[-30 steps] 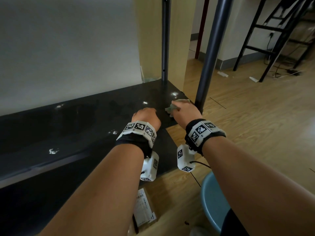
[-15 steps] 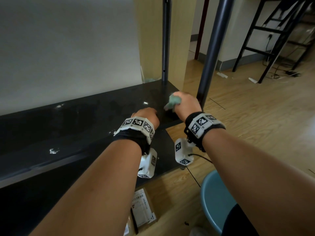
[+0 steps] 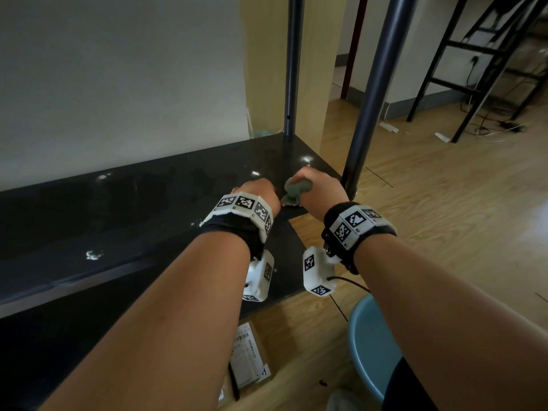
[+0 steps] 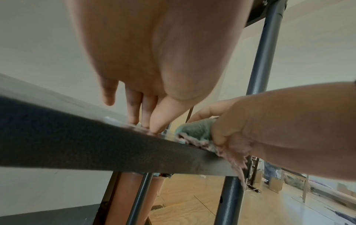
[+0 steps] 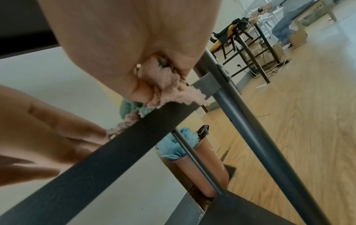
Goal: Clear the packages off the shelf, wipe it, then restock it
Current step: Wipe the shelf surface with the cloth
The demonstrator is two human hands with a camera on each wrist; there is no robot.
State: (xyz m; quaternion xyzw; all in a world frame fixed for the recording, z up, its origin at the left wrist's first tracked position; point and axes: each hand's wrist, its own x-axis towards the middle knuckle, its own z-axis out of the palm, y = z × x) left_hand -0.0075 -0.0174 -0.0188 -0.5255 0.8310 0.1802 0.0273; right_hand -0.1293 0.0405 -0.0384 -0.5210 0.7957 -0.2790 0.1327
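Observation:
The black shelf (image 3: 148, 203) is bare of packages and carries a few white specks. My right hand (image 3: 318, 185) grips a bunched green and pink cloth (image 3: 296, 189) and holds it against the shelf's right front corner. The left wrist view shows the cloth (image 4: 196, 130) hanging over the shelf's front edge (image 4: 96, 144). Just left of the cloth, my left hand (image 3: 259, 191) rests on the shelf with its straight fingertips (image 4: 146, 121) touching the top. In the right wrist view, cloth (image 5: 169, 91) bulges out of my fist.
Dark metal posts (image 3: 373, 93) rise at the shelf's right end. A labelled package (image 3: 249, 357) lies on the wooden floor below the shelf's front edge. A blue round stool or basin (image 3: 370, 345) sits under my right forearm. A pink bin (image 5: 208, 164) stands behind the shelf.
My right hand has rubbed the cloth a little away from me and back again at the shelf's right front corner. The left hand has stayed where it was.

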